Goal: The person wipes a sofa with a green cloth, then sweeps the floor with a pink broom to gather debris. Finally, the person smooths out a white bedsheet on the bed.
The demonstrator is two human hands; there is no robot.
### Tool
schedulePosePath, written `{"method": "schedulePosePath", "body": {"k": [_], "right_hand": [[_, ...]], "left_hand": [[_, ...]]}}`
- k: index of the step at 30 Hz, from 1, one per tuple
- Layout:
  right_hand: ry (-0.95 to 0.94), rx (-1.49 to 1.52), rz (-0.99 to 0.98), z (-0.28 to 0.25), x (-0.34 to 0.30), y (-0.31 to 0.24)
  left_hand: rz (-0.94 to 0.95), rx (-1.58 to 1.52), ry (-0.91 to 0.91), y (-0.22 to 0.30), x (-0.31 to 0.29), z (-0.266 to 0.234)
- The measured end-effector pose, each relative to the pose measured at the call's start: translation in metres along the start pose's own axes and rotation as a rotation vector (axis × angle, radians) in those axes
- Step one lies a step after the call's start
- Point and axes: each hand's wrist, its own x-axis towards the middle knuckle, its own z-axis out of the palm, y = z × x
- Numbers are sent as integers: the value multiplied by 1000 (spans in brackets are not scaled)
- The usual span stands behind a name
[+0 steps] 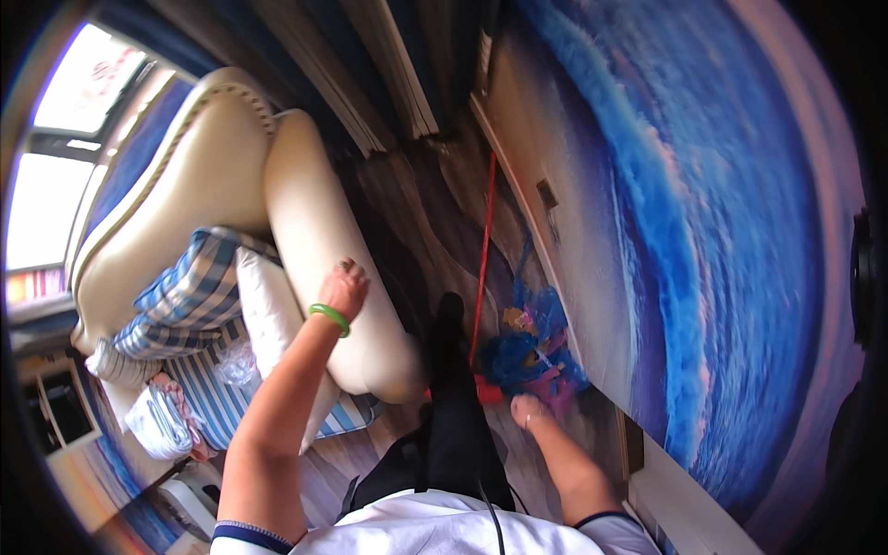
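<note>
Head view is showing a person standing beside a cream sofa (319, 217), with one dark shoe (450, 307) pointing forward just right of it. The left hand (345, 289), with a green bangle (330, 319) circling its wrist, is appearing over the sofa's arm; its fingers are bending inward, but whether they are meeting, touching the sofa or gripping something small, I cannot tell. The right hand (530, 409) is hanging well right of the sofa, its fingers curling by the near edge of a blue bag (529, 356); whether it is touching or holding the bag, I cannot tell.

That bag is lying right of the sofa, near the wall (592, 268), with mixed scraps showing through. A red pole (486, 245) is standing between sofa and bag, and a red pan (487, 392) is showing low beside the bag, partly hidden by the leg. On the sofa, checked cushions (199, 277), a white pillow (262, 301) and some clear plastic (239, 363) are resting.

Judging by this moment, neither hand is clearly working on anything, so the step is looking like a pause between handlings. Lifting the bag would be calling for opening the right fingers and gathering its plastic securely, keeping the scraps inside.
</note>
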Motion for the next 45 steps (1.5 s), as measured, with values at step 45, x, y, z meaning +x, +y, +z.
{"method": "schedulePosePath", "body": {"k": [45], "right_hand": [[-803, -256, 209, -91, 251, -27]], "left_hand": [[165, -25, -40, -68, 80, 33]]}}
